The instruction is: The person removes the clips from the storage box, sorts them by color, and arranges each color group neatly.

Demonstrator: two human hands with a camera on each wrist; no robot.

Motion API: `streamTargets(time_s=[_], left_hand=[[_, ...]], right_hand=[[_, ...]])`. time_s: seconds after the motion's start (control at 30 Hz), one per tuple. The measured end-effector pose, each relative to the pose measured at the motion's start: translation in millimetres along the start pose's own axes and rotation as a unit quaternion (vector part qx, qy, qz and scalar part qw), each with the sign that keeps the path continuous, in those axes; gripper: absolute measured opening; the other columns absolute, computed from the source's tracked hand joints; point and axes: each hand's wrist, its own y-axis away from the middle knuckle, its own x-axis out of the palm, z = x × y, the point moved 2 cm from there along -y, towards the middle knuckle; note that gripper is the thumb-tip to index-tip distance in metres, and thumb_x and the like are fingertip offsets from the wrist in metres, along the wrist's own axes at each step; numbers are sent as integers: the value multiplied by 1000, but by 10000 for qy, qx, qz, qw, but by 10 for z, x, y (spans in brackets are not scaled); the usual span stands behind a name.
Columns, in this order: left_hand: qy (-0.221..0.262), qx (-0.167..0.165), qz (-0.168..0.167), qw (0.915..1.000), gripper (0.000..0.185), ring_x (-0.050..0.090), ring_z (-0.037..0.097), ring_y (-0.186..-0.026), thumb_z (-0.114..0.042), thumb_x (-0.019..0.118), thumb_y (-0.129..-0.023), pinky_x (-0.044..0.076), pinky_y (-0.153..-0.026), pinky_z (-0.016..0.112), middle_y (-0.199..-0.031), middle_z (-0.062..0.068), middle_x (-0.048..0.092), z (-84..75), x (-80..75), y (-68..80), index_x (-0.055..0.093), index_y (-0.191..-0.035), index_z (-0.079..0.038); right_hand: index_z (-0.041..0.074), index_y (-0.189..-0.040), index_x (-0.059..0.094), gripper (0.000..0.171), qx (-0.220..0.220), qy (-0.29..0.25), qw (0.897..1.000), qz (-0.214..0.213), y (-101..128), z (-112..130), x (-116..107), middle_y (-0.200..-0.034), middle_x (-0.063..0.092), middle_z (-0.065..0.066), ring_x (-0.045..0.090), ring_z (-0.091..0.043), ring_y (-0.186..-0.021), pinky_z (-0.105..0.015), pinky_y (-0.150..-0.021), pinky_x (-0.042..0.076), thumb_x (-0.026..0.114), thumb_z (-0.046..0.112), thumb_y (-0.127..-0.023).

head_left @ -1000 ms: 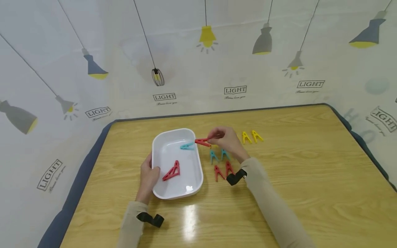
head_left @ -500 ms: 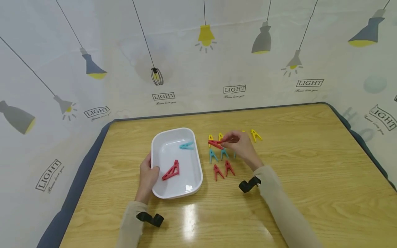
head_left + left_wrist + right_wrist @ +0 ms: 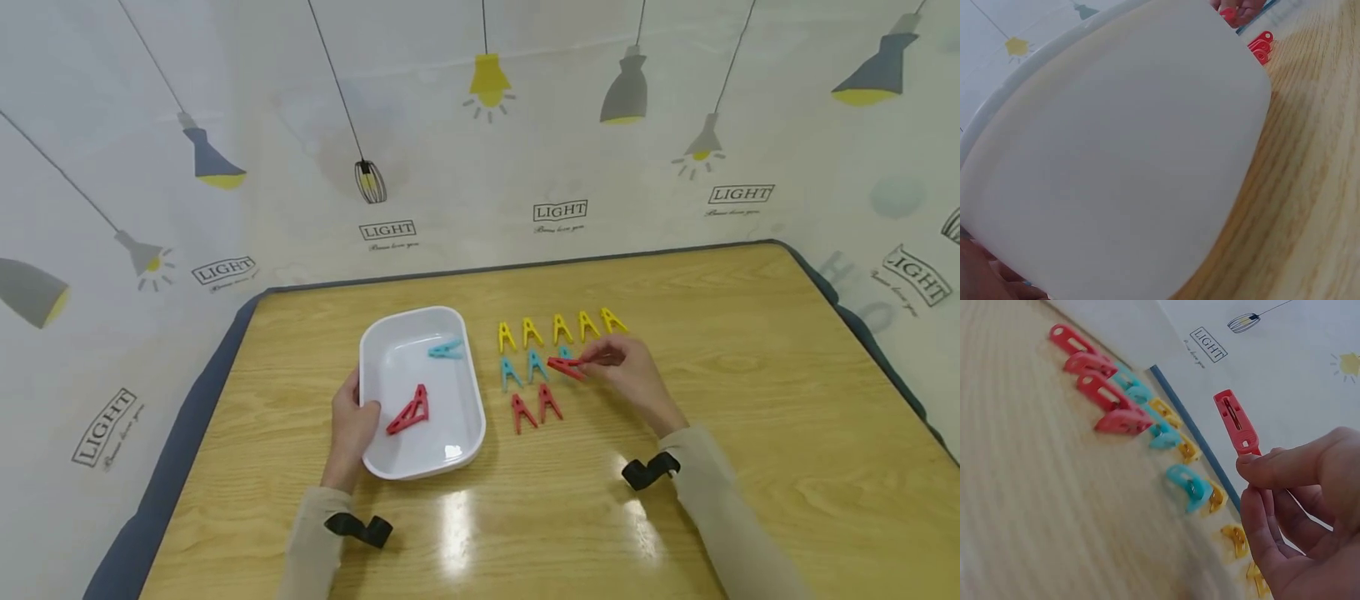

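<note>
R fingers (image 3: 1285,465) pinch red clip (image 3: 566,367), tip leftward.

The right hand (image 3: 628,377) carries its red clothespin (image 3: 566,367) away from the white tray (image 3: 390,333), rightward and nearer the person, and now holds it beside the blue pegs (image 3: 522,367) above the two red pegs (image 3: 532,407). With the hand drawn back, the yellow pegs (image 3: 558,327) now show as a full row of five.
</note>
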Motion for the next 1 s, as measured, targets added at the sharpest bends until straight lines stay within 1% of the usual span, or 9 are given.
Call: streamTargets(time_s=[0.17, 0.27, 0.4, 0.53, 0.67, 0.73, 0.83, 1.0], left_hand=[[-67, -78, 27, 9999, 76, 46, 37, -137, 14, 37, -78, 37, -119, 49, -154, 29, 43, -1, -19, 5, 33, -154, 8], [-108, -117, 44, 9999, 76, 45, 36, -139, 14, 37, -78, 36, -119, 48, -154, 29, 42, -3, -20, 9, 32, -154, 8], [-84, -96, 58, 9999, 77, 46, 37, -138, 15, 37, -77, 37, -119, 48, -153, 30, 43, -13, -9, 14, 33, -153, 9], [-78, -112, 55, 9999, 76, 46, 38, -137, 15, 37, -78, 37, -119, 49, -153, 30, 43, -30, 2, 17, 33, -154, 8], [-56, -152, 54, 9999, 75, 46, 37, -137, 14, 37, -79, 38, -118, 49, -153, 30, 43, -28, 11, 13, 33, -154, 8], [-46, -157, 61, 9998, 75, 46, 38, -137, 14, 37, -79, 38, -118, 49, -153, 30, 43, -29, 20, 13, 34, -154, 8], [-9, -151, 61, 9999, 75, 47, 38, -136, 14, 37, -79, 38, -118, 49, -152, 31, 44, -30, 23, 13, 34, -153, 8], [-15, -193, 30, 9998, 76, 47, 38, -136, 15, 37, -78, 38, -118, 49, -153, 30, 44, -30, 10, 12, 34, -153, 8]], right_hand=[[-7, -99, 69, 13, 165, 6, 9998, 132, 144, -109, -63, -99, 73, -23, 68, -7, -79, -20, -72, 56, 72, -2, -87], [-6, -98, 69, 13, 158, 172, 9997, 106, 212, -164, -73, -97, 74, -22, 68, -9, -79, -20, -72, 56, 73, -2, -85], [-1, -95, 70, 11, 33, 598, 9982, -47, 263, -221, -70, -94, 74, -18, 68, -12, -79, -19, -70, 55, 74, -1, -85], [1, -91, 70, 10, -89, 973, 9947, -322, 294, -219, -50, -89, 74, -16, 68, -14, -77, -18, -67, 55, 75, -2, -83], [2, -89, 70, 9, -16, 1314, 9895, -595, 335, -169, -25, -86, 74, -14, 67, -14, -75, -17, -65, 53, 76, 0, -82], [2, -89, 70, 9, 35, 1486, 9867, -652, 363, -140, -22, -84, 73, -13, 66, -15, -74, -17, -64, 51, 76, 2, -82], [2, -88, 69, 10, 25, 1697, 9837, -593, 408, -95, -20, -82, 72, -12, 66, -16, -73, -19, -63, 51, 77, 4, -82], [3, -86, 68, 11, -36, 1841, 9823, -335, 448, -51, -5, -80, 71, -9, 63, -14, -70, -21, -62, 50, 78, 9, -85]])
